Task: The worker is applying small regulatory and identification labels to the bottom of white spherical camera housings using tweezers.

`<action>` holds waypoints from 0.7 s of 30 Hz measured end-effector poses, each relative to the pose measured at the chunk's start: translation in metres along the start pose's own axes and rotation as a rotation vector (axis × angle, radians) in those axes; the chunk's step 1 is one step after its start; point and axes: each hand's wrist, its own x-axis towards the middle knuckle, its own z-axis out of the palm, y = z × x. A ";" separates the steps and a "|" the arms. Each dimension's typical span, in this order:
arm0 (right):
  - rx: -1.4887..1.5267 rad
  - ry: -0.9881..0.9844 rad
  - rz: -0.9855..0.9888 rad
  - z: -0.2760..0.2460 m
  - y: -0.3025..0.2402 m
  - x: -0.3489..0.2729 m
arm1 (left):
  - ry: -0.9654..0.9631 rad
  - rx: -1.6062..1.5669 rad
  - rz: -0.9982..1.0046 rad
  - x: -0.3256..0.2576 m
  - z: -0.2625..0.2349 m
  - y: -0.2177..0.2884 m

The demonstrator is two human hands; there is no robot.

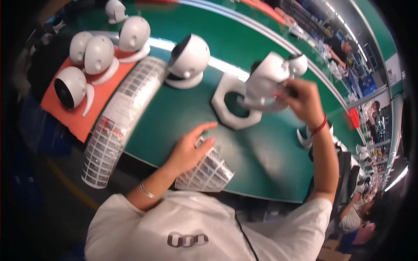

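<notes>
Right hand (305, 101) is gripping a white dome camera (266, 78), fingers clamped on its body, holding it tilted just above a white hexagonal fixture (226, 114) on the green desk (174, 117). Left hand (191, 150) is lying flat, fingers together and extended, pressing on a sheet of small grey labels (209, 172) at the desk's near edge.

A second white dome camera (188, 61) is standing upright on its base behind the fixture. A long label sheet (119, 117) is draping over the desk's left edge. Beside it, an orange mat (87, 117) is carrying four more dome cameras (98, 54).

The room is showing long green workbenches curving away, with other people (355, 213) sitting at stations on the right.
</notes>
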 end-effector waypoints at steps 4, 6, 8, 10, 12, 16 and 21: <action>0.098 -0.050 -0.017 0.018 -0.008 -0.016 | 0.035 0.055 0.109 0.002 0.003 0.006; 0.170 -0.058 0.029 0.027 -0.007 -0.019 | 0.062 -0.032 0.077 -0.002 0.003 0.009; 0.116 -0.062 0.074 0.031 -0.008 -0.022 | 0.120 -0.002 0.123 -0.004 0.005 0.013; 0.064 0.153 0.047 0.033 -0.015 -0.031 | 0.172 0.039 0.204 -0.004 0.008 0.018; 0.065 0.380 0.109 0.039 -0.029 -0.047 | 0.257 0.078 0.305 -0.004 0.012 0.024; 0.273 0.140 -0.105 0.061 -0.072 -0.092 | 0.338 0.144 0.464 -0.004 0.021 0.033; 0.293 0.233 -0.048 0.089 -0.089 -0.113 | 0.245 0.112 0.533 -0.008 0.021 0.035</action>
